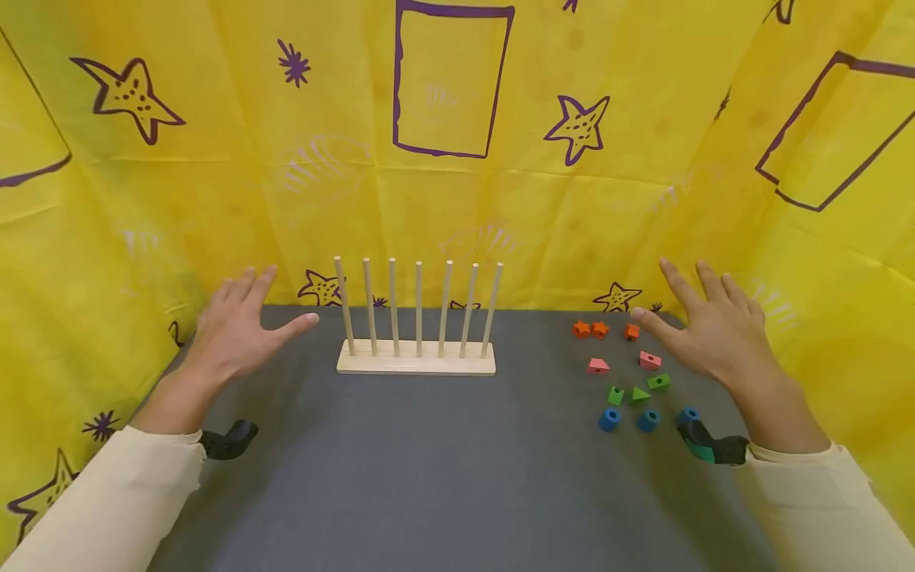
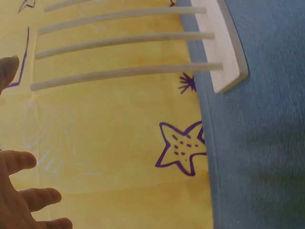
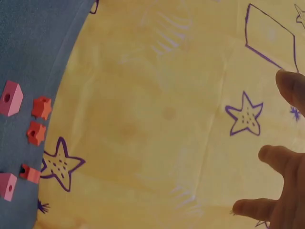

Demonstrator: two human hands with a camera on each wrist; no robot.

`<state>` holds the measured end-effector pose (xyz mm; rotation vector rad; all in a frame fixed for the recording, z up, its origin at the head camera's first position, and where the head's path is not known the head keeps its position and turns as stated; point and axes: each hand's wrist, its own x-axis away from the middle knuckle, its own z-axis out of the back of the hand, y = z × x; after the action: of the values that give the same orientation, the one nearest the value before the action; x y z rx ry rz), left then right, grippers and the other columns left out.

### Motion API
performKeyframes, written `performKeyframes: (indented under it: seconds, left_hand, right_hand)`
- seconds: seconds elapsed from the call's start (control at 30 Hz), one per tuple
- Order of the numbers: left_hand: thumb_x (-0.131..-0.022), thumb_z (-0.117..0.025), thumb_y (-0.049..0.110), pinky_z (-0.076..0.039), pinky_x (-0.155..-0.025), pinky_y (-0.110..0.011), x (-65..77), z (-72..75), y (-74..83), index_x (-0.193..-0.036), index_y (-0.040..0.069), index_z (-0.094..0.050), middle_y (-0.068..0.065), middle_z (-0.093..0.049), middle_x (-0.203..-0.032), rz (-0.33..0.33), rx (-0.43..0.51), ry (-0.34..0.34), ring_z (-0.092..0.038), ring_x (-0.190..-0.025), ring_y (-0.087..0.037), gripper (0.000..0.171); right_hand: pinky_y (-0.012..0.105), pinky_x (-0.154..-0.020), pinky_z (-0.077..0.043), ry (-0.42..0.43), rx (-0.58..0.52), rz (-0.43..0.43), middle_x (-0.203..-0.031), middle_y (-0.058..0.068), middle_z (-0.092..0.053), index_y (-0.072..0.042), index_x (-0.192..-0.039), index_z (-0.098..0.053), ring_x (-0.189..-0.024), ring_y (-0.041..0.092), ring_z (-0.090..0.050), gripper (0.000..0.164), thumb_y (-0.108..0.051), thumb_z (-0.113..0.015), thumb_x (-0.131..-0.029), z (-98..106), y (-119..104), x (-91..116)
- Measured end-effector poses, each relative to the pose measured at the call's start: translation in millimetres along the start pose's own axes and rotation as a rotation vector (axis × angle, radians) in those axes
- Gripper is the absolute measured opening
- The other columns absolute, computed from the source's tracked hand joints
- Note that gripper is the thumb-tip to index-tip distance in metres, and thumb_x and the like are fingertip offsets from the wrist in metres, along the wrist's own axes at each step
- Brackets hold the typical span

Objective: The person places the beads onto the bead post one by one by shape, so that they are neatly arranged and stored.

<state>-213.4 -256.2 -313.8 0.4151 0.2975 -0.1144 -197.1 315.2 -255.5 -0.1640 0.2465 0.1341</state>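
Note:
My left hand (image 1: 239, 330) hovers at the left with fingers spread and nothing in it. Right of it stands a wooden peg rack (image 1: 416, 364), a pale base with a row of several upright bare dowels. On the other side my right hand (image 1: 715, 334) is raised, fingers spread and holding nothing, above and beside a group of small holed beads. These include orange stars (image 1: 581, 329), an orange block (image 1: 632, 332), pink blocks (image 1: 650, 361), green pieces (image 1: 659, 382) and blue cylinders (image 1: 609, 419). In the right wrist view, pink beads (image 3: 11, 98) and orange stars (image 3: 42, 108) lie at the left.
A grey cloth (image 1: 400, 477) covers the table. Yellow curtains (image 1: 457, 206) with purple starfish drawings enclose it at the back and both sides. Dark wrist camera mounts (image 1: 230, 439) jut inward from both sleeves, the right one overlapping a blue cylinder (image 1: 689, 415) in the head view.

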Motion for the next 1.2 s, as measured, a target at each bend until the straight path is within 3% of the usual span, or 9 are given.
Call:
performKeyframes:
  seconds: [0.27,0.5,0.73,0.87,1.2]
  left_hand:
    - [-0.085,-0.06,0.063,-0.007,-0.098,-0.074,-3.9,-17.6,-2.1,-0.156,0.012,-0.012,-0.026,-0.009,-0.156,0.022,0.118,-0.021,-0.005,-0.139,-0.051,0.099]
    - [-0.084,-0.063,0.061,-0.009,-0.099,-0.074,-8.4,-34.2,-3.8,-0.157,0.016,-0.01,-0.022,-0.009,-0.158,0.02,0.188,-0.037,-0.005,-0.14,-0.049,0.101]
    - [-0.084,-0.068,0.056,-0.013,-0.099,-0.073,-12.0,-56.6,-6.5,-0.156,0.013,-0.013,-0.022,-0.013,-0.157,0.005,0.261,-0.068,-0.011,-0.138,-0.05,0.101]
    - [-0.083,-0.07,0.055,-0.016,-0.1,-0.071,-12.7,-71.8,-9.7,-0.156,0.011,-0.012,-0.023,-0.016,-0.156,0.031,0.313,-0.108,-0.013,-0.138,-0.05,0.103]
    - [-0.083,-0.074,0.043,-0.018,-0.102,-0.068,-21.6,-102.6,-16.7,-0.155,0.01,-0.019,-0.024,-0.022,-0.154,0.058,0.339,-0.167,-0.018,-0.138,-0.049,0.097]
  right_hand:
    - [0.076,-0.094,-0.01,0.039,-0.043,0.021,-0.153,0.031,-0.011,-0.025,-0.157,-0.01,-0.13,0.06,-0.014,0.085,-0.062,-0.05,-0.091,-8,1,2]
    - [0.077,-0.093,-0.008,0.056,-0.073,0.014,-0.155,0.029,-0.009,-0.025,-0.157,-0.011,-0.131,0.06,-0.013,0.086,-0.061,-0.052,-0.091,-15,5,7]
    - [0.076,-0.094,-0.009,0.095,-0.093,0.033,-0.156,0.026,-0.01,-0.023,-0.157,-0.014,-0.13,0.059,-0.016,0.086,-0.058,-0.056,-0.09,-19,6,13]
    - [0.076,-0.093,-0.011,0.122,-0.097,0.051,-0.156,0.024,-0.012,-0.023,-0.156,-0.017,-0.128,0.06,-0.019,0.085,-0.056,-0.058,-0.09,-22,4,17]
    - [0.074,-0.099,-0.004,0.147,-0.16,0.074,-0.156,0.025,-0.014,-0.022,-0.156,-0.02,-0.132,0.058,-0.015,0.084,-0.052,-0.061,-0.09,-27,6,27]
